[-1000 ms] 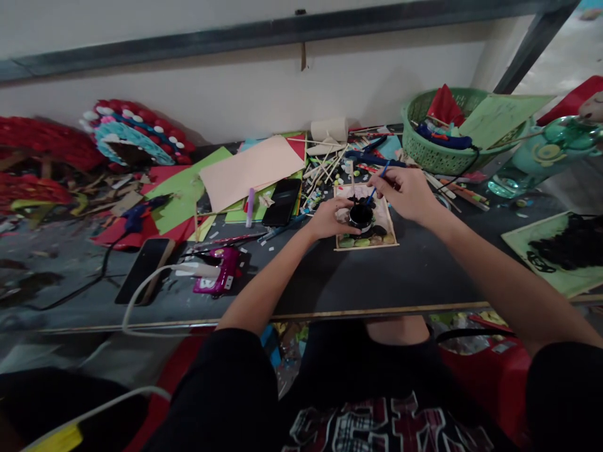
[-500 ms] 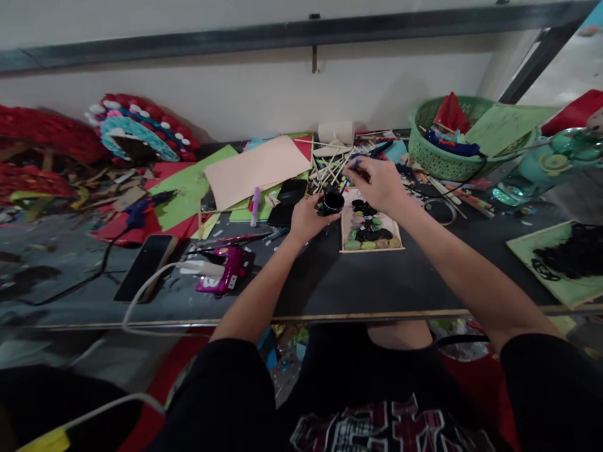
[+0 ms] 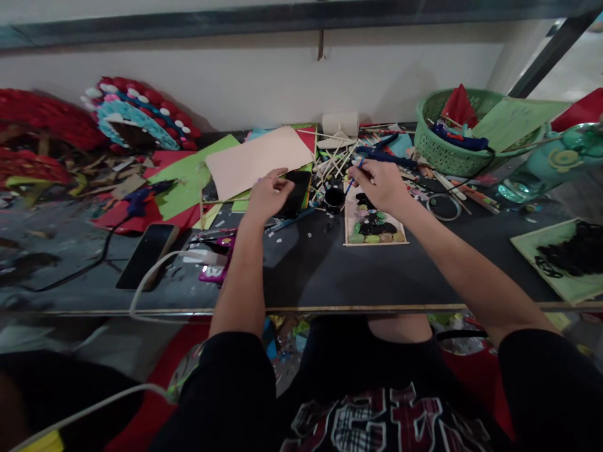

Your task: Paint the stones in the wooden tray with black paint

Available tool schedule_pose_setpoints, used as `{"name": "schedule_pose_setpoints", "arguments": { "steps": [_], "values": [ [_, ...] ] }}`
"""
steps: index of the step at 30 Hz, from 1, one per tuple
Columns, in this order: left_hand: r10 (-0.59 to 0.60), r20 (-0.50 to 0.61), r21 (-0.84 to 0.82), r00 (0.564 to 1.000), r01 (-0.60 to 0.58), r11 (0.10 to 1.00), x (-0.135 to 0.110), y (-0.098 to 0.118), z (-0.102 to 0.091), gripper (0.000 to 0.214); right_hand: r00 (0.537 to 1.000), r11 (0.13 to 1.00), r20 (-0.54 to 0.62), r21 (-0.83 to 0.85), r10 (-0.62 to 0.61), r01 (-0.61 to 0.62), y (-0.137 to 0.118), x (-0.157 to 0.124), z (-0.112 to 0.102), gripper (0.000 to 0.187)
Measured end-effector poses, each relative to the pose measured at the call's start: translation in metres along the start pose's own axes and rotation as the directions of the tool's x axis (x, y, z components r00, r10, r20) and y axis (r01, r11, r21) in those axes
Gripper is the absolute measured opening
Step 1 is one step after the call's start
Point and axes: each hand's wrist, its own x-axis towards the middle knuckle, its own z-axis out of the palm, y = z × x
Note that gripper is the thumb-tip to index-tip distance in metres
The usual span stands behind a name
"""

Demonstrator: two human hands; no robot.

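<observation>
My right hand (image 3: 382, 183) pinches a thin blue stick (image 3: 350, 183), which looks like a small paintbrush. It slants down between a small black pot (image 3: 335, 198) and a pale panel (image 3: 352, 230) framed with thin sticks. Green, yellow and black pebble-like pieces (image 3: 372, 239) cover part of that panel. The pot stands on the table with no hand on it. Farther left, my left hand (image 3: 268, 196) hovers by a dark flat phone-like object (image 3: 294, 193), its fingers loosely curled and apart, with nothing visible in them.
Pale sticks (image 3: 330, 164) and coloured sheets (image 3: 261, 157) clutter the back. A green basket (image 3: 436, 154) and a teal bottle (image 3: 522, 179) stand right. At left are a phone (image 3: 147, 257), a glue gun (image 3: 136, 202) and a purple device (image 3: 211, 271) with a white cable.
My left hand has let go of the black pot and moved left, leaving the pot on the table. The right hand still holds the blue stick near the panel.
</observation>
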Motion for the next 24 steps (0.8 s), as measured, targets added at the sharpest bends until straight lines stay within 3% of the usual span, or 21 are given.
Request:
{"name": "schedule_pose_setpoints", "arguments": {
  "steps": [2, 7, 10, 13, 15, 17, 21, 24],
  "values": [
    [-0.044, -0.057, 0.108, 0.997, 0.050, 0.993, 0.002, -0.010, -0.010, 0.044, 1.000, 1.000, -0.009, 0.004, -0.008, 0.008, -0.001, -0.002, 0.000, 0.048],
    [-0.147, 0.004, 0.417, 0.989, 0.132, 0.899, -0.003, -0.020, -0.011, 0.040, 0.996, 0.997, -0.086, 0.057, -0.037, 0.042, 0.000, -0.009, -0.003, 0.054],
    [-0.162, -0.033, 0.390, 0.986, 0.162, 0.907, -0.004, -0.022, -0.010, 0.031, 0.982, 0.990, -0.187, 0.142, 0.002, 0.025, 0.008, -0.019, 0.000, 0.060],
    [-0.089, -0.207, 0.248, 0.974, 0.140, 0.959, -0.001, -0.015, -0.013, 0.023, 0.958, 0.964, -0.273, 0.267, 0.088, -0.013, 0.021, -0.030, 0.010, 0.061],
    [-0.032, -0.367, 0.124, 0.930, 0.083, 0.989, 0.000, -0.001, -0.013, 0.023, 0.940, 0.941, -0.316, 0.339, 0.129, -0.015, 0.027, -0.036, 0.018, 0.061],
    [0.018, -0.424, 0.021, 0.906, -0.010, 1.000, 0.000, 0.018, -0.008, 0.023, 0.924, 0.928, -0.349, 0.373, 0.154, -0.014, 0.030, -0.040, 0.025, 0.059],
    [0.258, -0.322, -0.018, 0.911, -0.278, 0.960, -0.012, 0.056, 0.015, 0.019, 0.899, 0.930, -0.405, 0.367, 0.166, -0.006, 0.027, -0.045, 0.032, 0.055],
    [0.347, -0.290, -0.009, 0.892, -0.365, 0.931, -0.023, 0.075, 0.034, 0.020, 0.893, 0.944, -0.414, 0.329, 0.177, -0.035, 0.021, -0.045, 0.035, 0.050]
  ]
}}
